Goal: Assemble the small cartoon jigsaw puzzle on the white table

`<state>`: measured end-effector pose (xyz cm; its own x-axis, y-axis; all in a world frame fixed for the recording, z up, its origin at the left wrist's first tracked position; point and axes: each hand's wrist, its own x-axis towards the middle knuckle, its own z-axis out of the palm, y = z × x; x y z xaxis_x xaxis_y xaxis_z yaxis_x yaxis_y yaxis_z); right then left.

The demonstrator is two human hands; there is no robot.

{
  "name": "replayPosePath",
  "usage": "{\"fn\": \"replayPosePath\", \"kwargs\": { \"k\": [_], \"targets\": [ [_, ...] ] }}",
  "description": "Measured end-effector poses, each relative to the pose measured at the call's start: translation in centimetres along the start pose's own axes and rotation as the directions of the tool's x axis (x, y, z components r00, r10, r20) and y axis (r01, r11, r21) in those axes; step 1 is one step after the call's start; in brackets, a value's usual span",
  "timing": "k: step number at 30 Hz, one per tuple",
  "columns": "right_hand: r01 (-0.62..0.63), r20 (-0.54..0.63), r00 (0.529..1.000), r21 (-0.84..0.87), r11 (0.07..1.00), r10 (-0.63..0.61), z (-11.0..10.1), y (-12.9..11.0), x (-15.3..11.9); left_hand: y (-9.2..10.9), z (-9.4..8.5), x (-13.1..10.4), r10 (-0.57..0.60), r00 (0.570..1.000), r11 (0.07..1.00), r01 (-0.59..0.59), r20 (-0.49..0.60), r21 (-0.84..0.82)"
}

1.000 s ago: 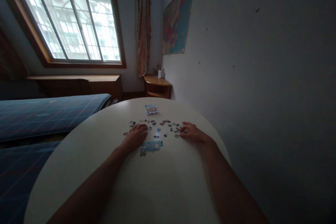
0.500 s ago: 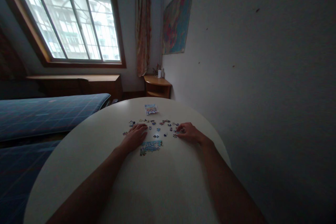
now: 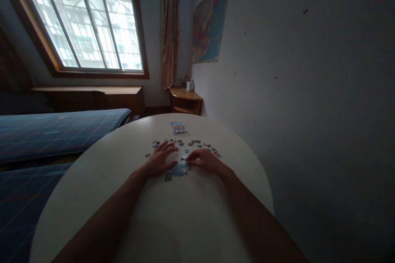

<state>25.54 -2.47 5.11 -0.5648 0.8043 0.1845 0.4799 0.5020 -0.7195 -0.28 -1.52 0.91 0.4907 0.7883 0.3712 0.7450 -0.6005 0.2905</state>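
A partly joined blue puzzle section lies flat on the round white table. My left hand rests with its fingers spread, the thumb at the upper left edge of that section and the fingertips among loose pieces. My right hand is at the section's upper right corner, thumb and index finger pinched together; whatever is between them is too small to make out. Loose pieces lie in an arc beyond both hands, among them a blue piece and one at the far left.
A small picture packet lies near the table's far edge. A blue plaid mattress borders the table on the left, and a wall rises on the right. A corner shelf stands behind.
My right hand has moved left from the right-hand loose pieces to the joined section. My left hand has shifted slightly toward the right, its fingers more spread and its thumb near the section.
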Motion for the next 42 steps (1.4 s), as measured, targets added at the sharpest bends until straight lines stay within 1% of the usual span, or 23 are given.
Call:
{"fn": "replayPosePath", "kwargs": {
  "k": [3, 6, 13, 20, 25, 29, 34, 37, 42],
  "targets": [
    [0.001, 0.048, 0.999, -0.003, 1.000, -0.001, 1.1, -0.4, 0.1, -0.1, 0.1, -0.1, 0.023, 0.999, 1.000, -0.022, 0.041, -0.004],
    [-0.014, 0.065, 0.998, -0.001, 1.000, 0.014, 1.4, -0.3, 0.0, 0.0, 0.1, -0.1, 0.026, 0.998, 1.000, -0.026, 0.063, -0.001],
    [-0.037, 0.038, 0.999, -0.022, 0.999, 0.037, 1.4, -0.7, -0.1, 0.5, -0.2, 0.0, 0.024, 0.997, 1.000, -0.025, 0.067, 0.014],
    [-0.013, 0.036, 0.999, -0.034, 0.999, 0.014, 1.4, -0.7, 0.0, 0.2, 0.0, 0.0, 0.049, 0.997, 0.999, -0.049, 0.063, 0.002],
    [0.005, 0.030, 1.000, -0.065, 0.998, -0.003, 1.2, -0.8, -0.1, 0.2, 0.0, 0.0, 0.040, 0.997, 0.999, -0.040, 0.071, 0.001],
    [0.004, 0.046, 0.999, -0.049, 0.999, -0.001, 1.3, -0.5, -0.1, 0.3, 0.0, 0.1, 0.053, 0.997, 0.999, -0.053, 0.064, -0.004],
    [0.008, 0.037, 0.999, -0.065, 0.998, -0.006, 1.6, 0.0, 0.1, 0.3, 0.0, 0.1, 0.064, 0.996, 0.998, -0.063, 0.055, -0.018],
    [0.030, 0.045, 0.999, -0.102, 0.994, -0.026, 1.6, 0.1, 0.2, 0.1, 0.1, 0.1, 0.069, 0.996, 0.998, -0.068, 0.052, -0.010],
    [0.108, 0.026, 0.994, -0.163, 0.981, -0.106, 1.5, 0.1, 0.1, 0.0, 0.2, 0.1, 0.078, 0.995, 0.997, -0.077, 0.062, -0.007]
  ]
}}
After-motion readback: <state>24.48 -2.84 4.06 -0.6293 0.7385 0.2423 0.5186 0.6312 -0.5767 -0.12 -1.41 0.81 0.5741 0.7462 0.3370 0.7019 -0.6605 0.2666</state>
